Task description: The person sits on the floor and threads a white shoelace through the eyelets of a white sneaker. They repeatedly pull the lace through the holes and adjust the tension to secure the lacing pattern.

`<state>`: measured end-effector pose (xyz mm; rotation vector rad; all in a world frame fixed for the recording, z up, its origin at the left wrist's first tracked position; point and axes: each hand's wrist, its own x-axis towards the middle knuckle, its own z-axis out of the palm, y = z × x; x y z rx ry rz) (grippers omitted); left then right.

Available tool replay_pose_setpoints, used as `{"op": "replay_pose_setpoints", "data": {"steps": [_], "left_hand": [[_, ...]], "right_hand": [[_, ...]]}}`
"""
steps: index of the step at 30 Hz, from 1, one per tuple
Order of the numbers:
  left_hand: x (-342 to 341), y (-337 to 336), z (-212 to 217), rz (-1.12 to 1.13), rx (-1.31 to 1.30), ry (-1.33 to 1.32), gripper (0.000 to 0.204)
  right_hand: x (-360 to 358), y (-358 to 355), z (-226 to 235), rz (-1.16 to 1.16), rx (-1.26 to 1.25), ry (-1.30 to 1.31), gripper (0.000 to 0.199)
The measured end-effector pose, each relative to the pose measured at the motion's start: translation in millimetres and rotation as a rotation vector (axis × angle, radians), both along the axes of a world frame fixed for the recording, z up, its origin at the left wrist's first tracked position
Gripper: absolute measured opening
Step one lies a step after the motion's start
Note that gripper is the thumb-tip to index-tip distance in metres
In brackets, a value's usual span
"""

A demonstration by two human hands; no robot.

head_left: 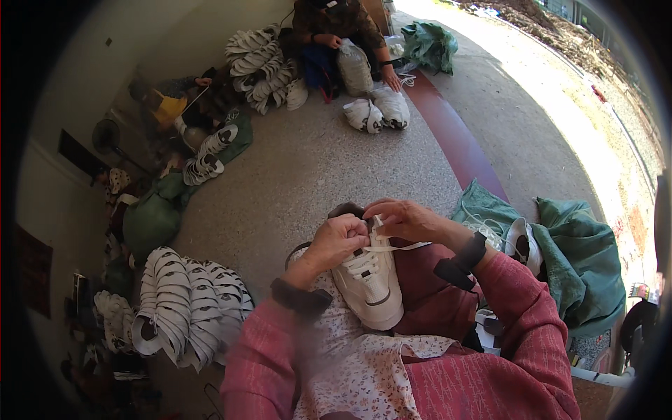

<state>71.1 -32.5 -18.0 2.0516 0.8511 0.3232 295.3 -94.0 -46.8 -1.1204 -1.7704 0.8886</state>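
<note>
A white sneaker (371, 297) rests on my lap, toe toward me, with a dark line near the toe. Its white shoelace (399, 247) is partly threaded across the front, and a loose length runs right beneath my right wrist. My left hand (339, 240) is closed at the upper eyelets, pinching the lace; its fingertips are partly hidden. Over the shoe's collar, my right hand (406, 218) has bent fingers pinching a short white stretch of lace by the tongue. Dark bands circle both wrists.
Stacked white shoe uppers (189, 301) stand at my left, with more uppers (259, 66) farther back. Green sacks (584, 266) and loose laces (483, 227) lie at my right. Ahead, a co-worker (343, 28) reaches toward white shoe bundles (381, 110). Others sit at far left.
</note>
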Motion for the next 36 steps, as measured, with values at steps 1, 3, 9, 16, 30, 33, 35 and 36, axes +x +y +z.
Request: {"op": "replay_pose_setpoints", "data": {"steps": [1,3,9,16,30,33,35,36], "left_hand": [[-4.4,0.1,-1.1,-0.014,0.065,-0.011,0.007],[-13.1,1.2,13.3,-0.015,0.36,0.071,0.008],[-136.6,99.2,105.4,0.588,1.179,0.386,0.01],[-126.3,53.3,83.0,0.495,0.69,0.138,0.034],[-0.9,-1.3,14.4,-0.185,0.556,0.019,0.014],[-1.1,-0.3,16.9,-0.076,0.644,0.094,0.013],[-11.6,14.8,36.8,0.033,0.805,0.135,0.014],[-16.3,20.3,45.6,0.086,0.887,0.156,0.015]], "right_hand": [[0.9,2.7,2.3,0.055,-0.044,-0.015,0.029],[1.4,5.4,5.9,0.098,-0.086,-0.052,0.032],[-3.3,2.6,-0.1,0.058,0.013,-0.045,0.036],[-4.9,-2.4,-14.4,-0.051,-0.124,0.115,0.032],[-11.7,10.9,0.4,0.005,0.052,-0.04,0.028],[-8.4,13.2,3.3,0.039,-0.068,-0.092,0.027],[-8.5,11.5,-1.9,0.05,-0.008,-0.124,0.026],[-12.0,9.7,1.7,0.036,0.06,-0.186,0.024]]}}
